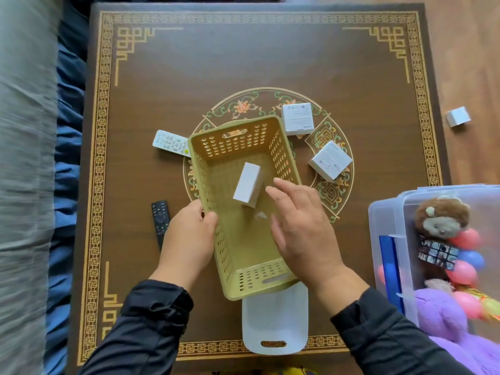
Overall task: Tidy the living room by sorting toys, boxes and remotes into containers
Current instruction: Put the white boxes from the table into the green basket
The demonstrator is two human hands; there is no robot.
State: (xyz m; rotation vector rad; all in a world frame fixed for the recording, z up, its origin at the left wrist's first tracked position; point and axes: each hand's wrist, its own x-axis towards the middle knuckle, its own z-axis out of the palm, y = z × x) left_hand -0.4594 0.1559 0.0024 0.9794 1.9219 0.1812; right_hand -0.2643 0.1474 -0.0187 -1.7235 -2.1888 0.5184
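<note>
With our left hand (pixel 189 234) gripping the basket (pixel 243 247) wall at table (pixel 189 77) centre and our right hand (pixel 300 228) spread above one box (pixel 247 184) inside, two boxes (pixel 297 119) and both remotes (pixel 171 143) remain outside.

A basket (pixel 244 207) sits mid-tabletop (pixel 243 63), gripped at its left wall by the left hand's fingers (pixel 209 219); a box (pixel 247 184) lies inside, just left of the right hand's fingers (pixel 281 190); two boxes (pixel 297 119) (pixel 330 161) lie beyond and right of those fingers; one remote (pixel 170 143) lies beyond the left fingers, another (pixel 161 219) to their left; what seems a lid (pixel 274 320) lies partly under the basket's near end.
</note>
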